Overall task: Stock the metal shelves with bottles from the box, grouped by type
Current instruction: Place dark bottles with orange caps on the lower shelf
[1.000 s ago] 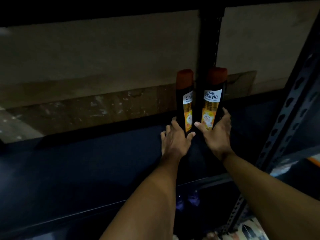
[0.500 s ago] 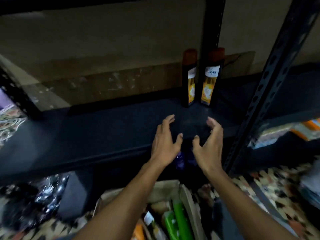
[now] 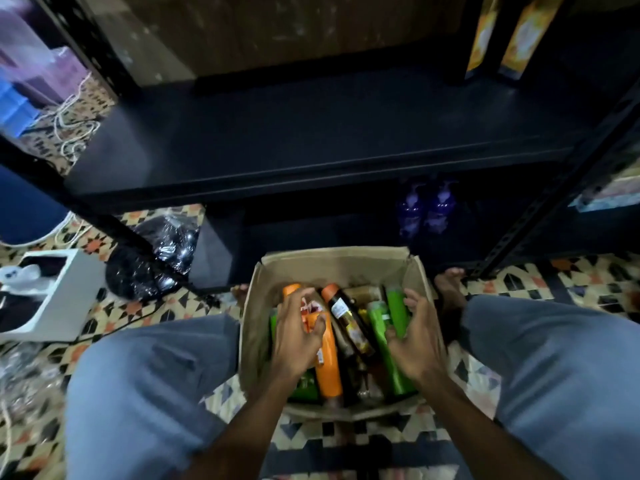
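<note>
Bottles in box, half hidden under left hand and right hand, both open.

Dim, uneven light leaves the shelf nearly black, with motion blur and wide-angle bending at edges.

The room was dim. Behind the metal shelves stood a stained tan wall. Below them spread a patterned floor. Left of them lay a white box, a black plastic bag and a white cord.
</note>
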Available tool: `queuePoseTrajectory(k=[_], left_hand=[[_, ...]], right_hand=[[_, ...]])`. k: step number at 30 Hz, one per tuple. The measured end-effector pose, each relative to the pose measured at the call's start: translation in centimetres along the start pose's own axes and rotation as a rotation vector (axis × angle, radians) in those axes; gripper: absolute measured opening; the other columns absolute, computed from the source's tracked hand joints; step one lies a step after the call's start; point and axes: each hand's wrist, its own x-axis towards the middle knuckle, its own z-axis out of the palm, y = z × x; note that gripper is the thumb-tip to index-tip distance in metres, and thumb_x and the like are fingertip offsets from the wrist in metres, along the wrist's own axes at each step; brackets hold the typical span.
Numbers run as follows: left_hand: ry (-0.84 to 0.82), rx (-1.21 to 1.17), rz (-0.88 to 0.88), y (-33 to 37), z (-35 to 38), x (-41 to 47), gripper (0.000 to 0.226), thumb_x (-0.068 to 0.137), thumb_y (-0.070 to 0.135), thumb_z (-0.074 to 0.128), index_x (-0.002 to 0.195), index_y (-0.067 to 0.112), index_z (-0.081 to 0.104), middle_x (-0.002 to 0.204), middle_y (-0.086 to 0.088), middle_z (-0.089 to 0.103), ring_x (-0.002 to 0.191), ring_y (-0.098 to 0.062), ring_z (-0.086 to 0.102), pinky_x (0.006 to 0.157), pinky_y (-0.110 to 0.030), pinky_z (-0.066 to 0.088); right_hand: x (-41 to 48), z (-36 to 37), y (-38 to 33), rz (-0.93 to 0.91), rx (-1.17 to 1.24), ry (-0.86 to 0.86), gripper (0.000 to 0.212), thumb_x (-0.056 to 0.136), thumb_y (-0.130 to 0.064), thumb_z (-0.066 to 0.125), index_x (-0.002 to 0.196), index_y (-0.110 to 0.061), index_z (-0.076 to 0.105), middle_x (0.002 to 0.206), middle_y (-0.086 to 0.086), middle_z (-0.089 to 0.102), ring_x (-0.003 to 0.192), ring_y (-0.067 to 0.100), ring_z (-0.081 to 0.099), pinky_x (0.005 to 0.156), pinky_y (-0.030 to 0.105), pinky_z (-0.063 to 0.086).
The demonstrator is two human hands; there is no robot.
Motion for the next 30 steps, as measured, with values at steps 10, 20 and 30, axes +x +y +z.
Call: queuePoseTrajectory(k=[10,20,30], left_hand=[[-0.201,-0.024,-0.430,-8.0,2.7,-0.3,0.055,0.093,0.040,0.068,0.139,0.038,0.037,0.147,-0.004,0.050,0.133,-0.031,0.051,0.109,-0.054,0.043],[-0.336,0.003,-0.520,-11.3,9.2,0.3,0.084,0.084,0.019,0.080,0.151,0.013,0.030,0.152,-0.015,0.037,0.136,-0.037,0.046,0.107,-0.038,0.039],[-0.303,0.096,-0.563,-11.6,13.7,0.0,0.129,0.060,0.027,0.096,0.156,0.015,0.011,0.149,-0.018,0.027,0.136,-0.040,0.038,0.111,-0.052,0.040]], right_hand=[[0.5,4.0,3.3,0.295,-0.213,-0.216,0.090,0.075,-0.005,0.077,0.150,-0.008,0.029,0.145,0.021,0.040,0.135,0.039,0.040,0.113,0.044,0.036],[2.0,6.4,7.6,0.456,-0.258,-0.255,0.095,0.081,-0.011,0.078,0.155,-0.002,0.019,0.144,0.024,0.040,0.132,0.040,0.044,0.106,0.039,0.038],[4.3,8.5,10.3,0.573,-0.345,-0.304,0.144,0.062,-0.043,0.093,0.159,-0.011,-0.008,0.157,0.019,0.025,0.143,0.038,0.032,0.115,0.046,0.034]])
